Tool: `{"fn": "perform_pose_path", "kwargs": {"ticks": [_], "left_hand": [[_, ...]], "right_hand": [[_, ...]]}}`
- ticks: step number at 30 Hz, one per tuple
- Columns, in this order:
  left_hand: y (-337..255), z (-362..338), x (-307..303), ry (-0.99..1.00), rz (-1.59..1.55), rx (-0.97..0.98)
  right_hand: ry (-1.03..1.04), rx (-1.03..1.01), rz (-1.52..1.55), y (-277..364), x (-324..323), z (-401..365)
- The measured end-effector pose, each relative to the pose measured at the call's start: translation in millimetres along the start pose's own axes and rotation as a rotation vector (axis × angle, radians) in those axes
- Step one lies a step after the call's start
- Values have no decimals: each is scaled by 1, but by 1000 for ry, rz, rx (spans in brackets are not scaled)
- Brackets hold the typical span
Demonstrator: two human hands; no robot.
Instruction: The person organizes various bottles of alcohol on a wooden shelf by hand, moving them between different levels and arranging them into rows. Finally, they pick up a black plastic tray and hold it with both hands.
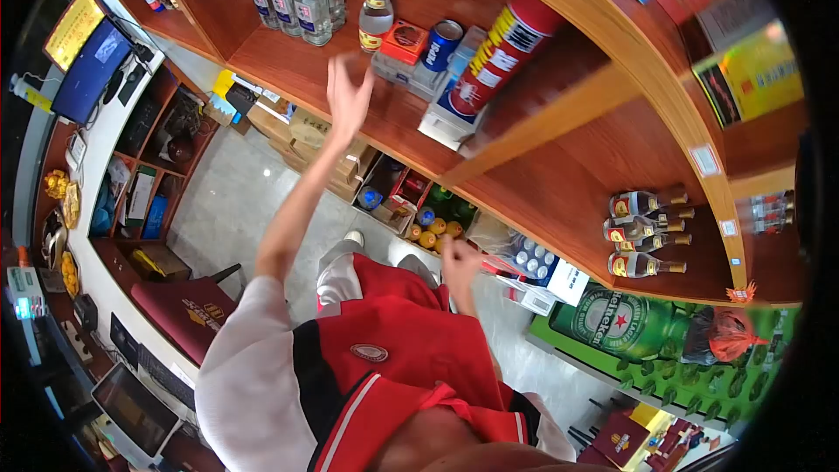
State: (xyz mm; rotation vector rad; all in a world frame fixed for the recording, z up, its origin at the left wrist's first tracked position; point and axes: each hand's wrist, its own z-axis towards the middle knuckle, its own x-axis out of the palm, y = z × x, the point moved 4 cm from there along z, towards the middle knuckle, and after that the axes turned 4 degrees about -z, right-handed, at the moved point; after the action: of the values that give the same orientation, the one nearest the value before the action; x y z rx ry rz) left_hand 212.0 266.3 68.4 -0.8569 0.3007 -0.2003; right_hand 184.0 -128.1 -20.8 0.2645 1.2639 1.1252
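Raised at the edge of the wooden shelf (288, 61), my left hand (350, 92) has its fingers apart and holds nothing. Just beyond its fingertips stands a clear bottle (376, 17) with a brown cap. To the right of that bottle are a red box (404, 41), a blue Pepsi can (442, 45) and a large red spray can (502, 52). Several clear bottles with blue caps (312, 9) stand at the shelf's upper left. My right hand (459, 264) hangs lower, near my body, with its fingers curled; whether it holds anything is hidden.
Cardboard boxes (306, 129) and crates with orange-capped bottles (427, 239) stand below the shelf. Several bottles (638, 232) lie in the right compartment. A green Heineken case (620, 319) is at lower right. A counter with screens and a dark red chair (179, 310) are at left.
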Motion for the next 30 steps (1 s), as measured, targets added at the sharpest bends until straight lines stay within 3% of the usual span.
{"fn": "perform_pose_path", "kwargs": {"ticks": [3, 5, 11, 13, 17, 21, 24, 30], "left_hand": [[35, 81, 32, 53, 60, 139], [64, 116, 58, 77, 110, 95], [92, 152, 86, 360, 90, 78], [86, 148, 77, 320, 109, 155], [64, 138, 34, 236, 124, 171], [41, 135, -23, 174, 216, 137], [11, 126, -67, 199, 154, 1], [-29, 56, -125, 269, 58, -85]], "right_hand": [[48, 47, 97, 58, 43, -1], [119, 107, 80, 75, 55, -3], [66, 210, -15, 74, 57, -16], [85, 277, -8, 72, 61, -22], [141, 221, 33, 81, 76, -15], [286, 272, 192, 91, 100, -4], [326, 283, 373, 94, 121, 6], [380, 296, 488, 144, 116, 26]]}}
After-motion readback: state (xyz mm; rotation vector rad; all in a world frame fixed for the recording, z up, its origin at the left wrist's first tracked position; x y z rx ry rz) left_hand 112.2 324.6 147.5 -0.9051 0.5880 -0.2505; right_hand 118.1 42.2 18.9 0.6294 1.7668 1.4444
